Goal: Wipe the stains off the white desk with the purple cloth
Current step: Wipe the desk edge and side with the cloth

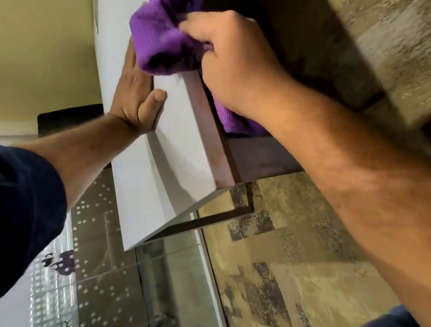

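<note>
The white desk runs up the middle of the tilted head view, with a brownish edge band at its right side. My left hand lies flat on the desk top, fingers together and pointing up, partly hidden under the cloth. My right hand is closed around the bunched purple cloth and presses it over the desk's right edge. A tail of the cloth hangs below my right palm. No stain shows clearly on the visible white surface.
A dark frame and leg sit under the desk. Patterned beige and grey carpet covers the floor at the right. A glass panel with white dots stands at lower left, a yellowish wall at upper left.
</note>
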